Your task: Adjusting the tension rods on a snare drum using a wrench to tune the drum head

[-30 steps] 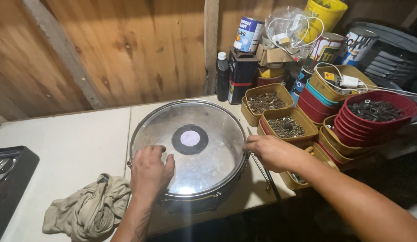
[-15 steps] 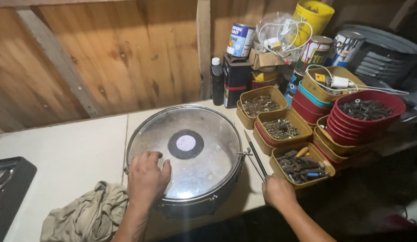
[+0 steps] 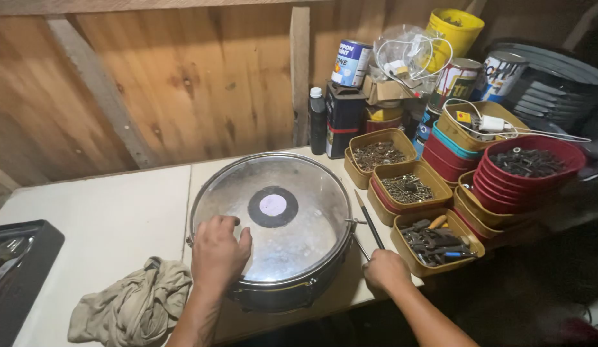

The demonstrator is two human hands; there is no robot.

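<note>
A round drum (image 3: 273, 225) with a shiny metal rim and a translucent, scuffed skin lies flat on the pale bench (image 3: 99, 212), near its front edge. A dark disc with a pale centre sits at the middle of the skin. The left hand (image 3: 218, 254) lies on the drum's near left rim, fingers curled over the edge and pressed onto the skin. The right hand (image 3: 386, 271) is just right of the drum, closed in a fist around the lower end of a thin dark stick (image 3: 370, 220), which slants up along the drum's right side. Left of the drum, at the bench front, lies a crumpled khaki rag (image 3: 135, 305), soft and creased. Right of the drum stand shallow mustard-yellow trays (image 3: 405, 189) of small rusty metal parts, and beyond them a stack of red bowls (image 3: 527, 170) holding dark screws. Behind the drum, against the grainy plank wall, stand tins (image 3: 350, 63) and a dark bottle (image 3: 317, 122).
</note>
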